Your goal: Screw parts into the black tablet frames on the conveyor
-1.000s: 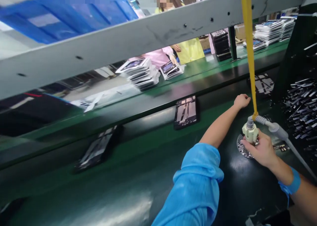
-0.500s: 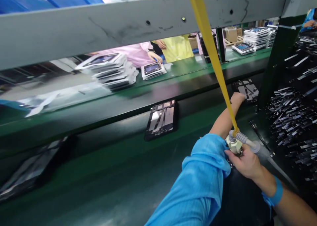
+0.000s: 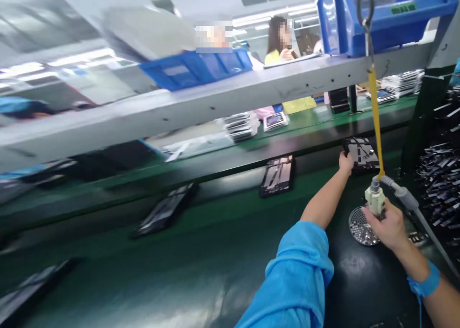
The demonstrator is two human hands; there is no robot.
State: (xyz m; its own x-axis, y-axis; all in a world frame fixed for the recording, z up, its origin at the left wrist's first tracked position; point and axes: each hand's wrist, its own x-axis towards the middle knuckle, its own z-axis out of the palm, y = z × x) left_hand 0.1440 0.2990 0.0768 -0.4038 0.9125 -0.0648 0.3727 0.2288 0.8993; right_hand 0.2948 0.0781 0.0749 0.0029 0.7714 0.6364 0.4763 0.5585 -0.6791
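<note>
My left hand [image 3: 346, 162] reaches far across the green work surface in a blue sleeve. Its fingers are closed on the left edge of an open black tablet [image 3: 363, 156] with pale panels and dark strips inside. My right hand [image 3: 390, 225], a blue band at the wrist, grips an electric screwdriver [image 3: 374, 198] that hangs from a yellow strap. Beneath the screwdriver lies a round perforated tray [image 3: 358, 226] holding small shiny screws. Most of the screwdriver's lower part is hidden behind the fingers.
Another open tablet [image 3: 277, 175] and a blurred tablet [image 3: 165, 210] lie along the line to the left. Overhead runs a grey shelf beam [image 3: 258, 81] with a blue bin [image 3: 388, 23]. Dark strips [image 3: 436, 181] are heaped at right. A person [image 3: 278, 42] stands beyond.
The view has tilted up and swung left, showing more shelf and the screw tray. My left hand now grips the tablet's left edge. My right hand still holds the screwdriver.
</note>
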